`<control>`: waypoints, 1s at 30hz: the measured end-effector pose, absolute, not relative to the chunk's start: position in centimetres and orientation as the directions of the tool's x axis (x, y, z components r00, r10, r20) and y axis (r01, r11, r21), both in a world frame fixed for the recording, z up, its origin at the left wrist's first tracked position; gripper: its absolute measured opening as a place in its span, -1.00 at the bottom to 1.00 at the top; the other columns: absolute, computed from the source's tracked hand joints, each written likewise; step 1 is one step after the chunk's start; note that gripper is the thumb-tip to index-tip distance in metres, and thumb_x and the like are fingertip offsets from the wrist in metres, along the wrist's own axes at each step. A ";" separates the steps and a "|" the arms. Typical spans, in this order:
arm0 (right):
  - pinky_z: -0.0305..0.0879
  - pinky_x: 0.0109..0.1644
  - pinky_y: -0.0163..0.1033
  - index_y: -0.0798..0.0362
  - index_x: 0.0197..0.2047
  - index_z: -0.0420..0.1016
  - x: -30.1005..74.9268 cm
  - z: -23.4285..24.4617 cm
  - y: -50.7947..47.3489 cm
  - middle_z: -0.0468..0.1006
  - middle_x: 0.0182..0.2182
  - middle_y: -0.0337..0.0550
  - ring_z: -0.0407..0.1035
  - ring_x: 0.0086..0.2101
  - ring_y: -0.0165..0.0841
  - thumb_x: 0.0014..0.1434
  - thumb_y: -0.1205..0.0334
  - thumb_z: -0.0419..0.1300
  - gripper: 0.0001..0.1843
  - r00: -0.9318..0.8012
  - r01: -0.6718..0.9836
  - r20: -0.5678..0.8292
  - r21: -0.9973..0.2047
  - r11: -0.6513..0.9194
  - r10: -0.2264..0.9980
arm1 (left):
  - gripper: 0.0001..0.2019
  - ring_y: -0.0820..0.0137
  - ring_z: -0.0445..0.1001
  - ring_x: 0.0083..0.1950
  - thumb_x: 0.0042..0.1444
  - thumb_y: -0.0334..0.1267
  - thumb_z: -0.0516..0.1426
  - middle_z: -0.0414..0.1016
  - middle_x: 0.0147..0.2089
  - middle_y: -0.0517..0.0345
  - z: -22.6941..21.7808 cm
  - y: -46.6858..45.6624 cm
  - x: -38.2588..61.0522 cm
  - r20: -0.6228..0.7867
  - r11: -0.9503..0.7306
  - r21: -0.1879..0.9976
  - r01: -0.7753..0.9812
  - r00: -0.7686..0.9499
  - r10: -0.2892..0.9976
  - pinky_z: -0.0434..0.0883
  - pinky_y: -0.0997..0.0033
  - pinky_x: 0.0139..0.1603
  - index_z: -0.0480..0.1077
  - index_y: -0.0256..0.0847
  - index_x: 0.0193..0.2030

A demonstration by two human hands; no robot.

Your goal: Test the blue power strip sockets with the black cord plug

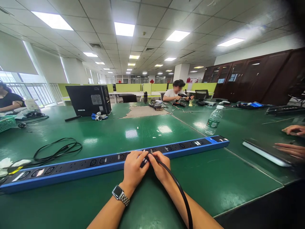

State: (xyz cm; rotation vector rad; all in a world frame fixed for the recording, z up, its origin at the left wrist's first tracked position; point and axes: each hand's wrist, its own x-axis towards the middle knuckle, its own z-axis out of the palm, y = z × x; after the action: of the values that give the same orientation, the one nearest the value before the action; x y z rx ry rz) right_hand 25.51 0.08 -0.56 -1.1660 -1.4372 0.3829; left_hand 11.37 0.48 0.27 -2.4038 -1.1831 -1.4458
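A long blue power strip with a black face and rows of sockets lies across the green table in front of me. Both my hands meet at its middle. My left hand, with a watch on the wrist, is closed, its fingertips against the strip's face; what they pinch is hidden. My right hand is closed on a thick black cable close to its end. From there the cable curves over my right forearm and down out of view. Fingers hide the cable's end, so I cannot tell whether it sits in a socket.
A water bottle stands behind the strip's right end. To the left lie a coiled black cord and a black computer case with gloves. Another person's hands are beside a flat dark device at right.
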 end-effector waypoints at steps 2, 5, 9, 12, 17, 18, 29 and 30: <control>0.25 -0.39 -0.30 0.04 -0.43 0.49 26.0 -0.4 0.3 0.52 -0.55 -0.20 0.38 -0.52 -0.36 0.18 -0.06 0.10 -0.64 0.233 0.457 0.562 -0.783 0.421 0.793 | -0.70 0.24 0.49 -0.10 0.15 -0.28 0.18 0.57 -0.11 0.03 0.3 0.4 11.4 0.782 -0.706 0.301 0.641 0.258 0.568 0.41 0.18 -0.07 0.43 -0.12 0.04; 0.28 -0.33 -0.28 0.04 -0.39 0.52 27.5 -0.2 0.9 0.57 -0.51 -0.17 0.41 -0.48 -0.33 0.18 -0.08 0.09 -0.63 0.374 0.475 0.550 -0.805 0.355 0.747 | -0.71 0.24 0.48 -0.05 0.18 -0.24 0.17 0.57 -0.08 0.03 0.4 0.5 11.1 0.788 -0.706 0.321 0.631 0.236 0.569 0.40 0.16 -0.02 0.41 -0.13 0.05; 0.28 -0.27 -0.23 0.05 -0.32 0.55 30.2 -0.6 1.8 0.59 -0.43 -0.11 0.42 -0.41 -0.27 0.16 -0.12 0.12 -0.60 0.550 0.518 0.548 -0.816 0.258 0.630 | -0.74 0.25 0.47 -0.04 0.21 -0.26 0.13 0.56 -0.07 0.04 0.3 0.7 10.8 0.787 -0.687 0.355 0.634 0.193 0.586 0.40 0.16 0.00 0.41 -0.13 0.04; 0.27 -0.18 -0.19 0.06 -0.35 0.56 31.3 -0.9 2.4 0.60 -0.38 -0.05 0.41 -0.33 -0.23 0.15 -0.12 0.13 -0.59 0.525 0.608 0.624 -0.751 0.258 0.579 | -0.74 0.26 0.47 -0.04 0.21 -0.27 0.12 0.56 -0.07 0.04 0.2 0.7 10.7 0.779 -0.684 0.367 0.631 0.193 0.596 0.39 0.17 -0.01 0.42 -0.13 0.04; 0.23 -0.10 -0.15 0.05 -0.38 0.55 31.6 -1.0 2.9 0.60 -0.37 -0.05 0.38 -0.27 -0.19 0.14 -0.11 0.12 -0.60 0.472 0.688 0.653 -0.693 0.216 0.593 | -0.75 0.26 0.47 -0.04 0.20 -0.30 0.12 0.57 -0.08 0.05 0.3 0.6 10.8 0.780 -0.684 0.378 0.624 0.183 0.598 0.39 0.19 -0.01 0.42 -0.15 0.02; 0.22 -0.11 -0.15 0.05 -0.38 0.55 31.6 -1.0 2.9 0.60 -0.36 -0.05 0.37 -0.26 -0.19 0.14 -0.11 0.12 -0.60 0.473 0.685 0.645 -0.698 0.211 0.600 | -0.76 0.26 0.47 -0.04 0.20 -0.30 0.12 0.57 -0.09 0.05 0.3 0.6 10.8 0.779 -0.681 0.381 0.625 0.180 0.601 0.39 0.19 -0.01 0.43 -0.15 0.01; 0.13 -0.12 -0.13 0.04 -0.39 0.52 31.0 -1.0 3.1 0.57 -0.38 -0.08 0.35 -0.28 -0.19 0.16 -0.15 0.07 -0.56 0.393 0.779 0.701 -0.598 0.190 0.596 | -0.78 0.27 0.48 -0.06 0.19 -0.31 0.12 0.57 -0.11 0.05 0.1 0.6 10.8 0.770 -0.675 0.407 0.615 0.167 0.616 0.40 0.20 -0.04 0.45 -0.15 -0.02; 0.12 -0.12 -0.13 0.04 -0.39 0.51 31.0 -1.0 3.1 0.57 -0.38 -0.09 0.35 -0.28 -0.19 0.16 -0.15 0.07 -0.56 0.391 0.781 0.697 -0.597 0.184 0.601 | -0.78 0.28 0.48 -0.06 0.19 -0.31 0.12 0.57 -0.11 0.06 0.1 0.7 10.8 0.770 -0.674 0.407 0.616 0.166 0.616 0.40 0.20 -0.04 0.45 -0.15 -0.02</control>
State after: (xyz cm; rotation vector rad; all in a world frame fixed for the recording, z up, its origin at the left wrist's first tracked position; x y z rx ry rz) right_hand 30.98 3.12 -1.02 -1.5037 -1.2958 -0.1966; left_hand 10.81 0.67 0.10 -2.3982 -1.2674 -1.5842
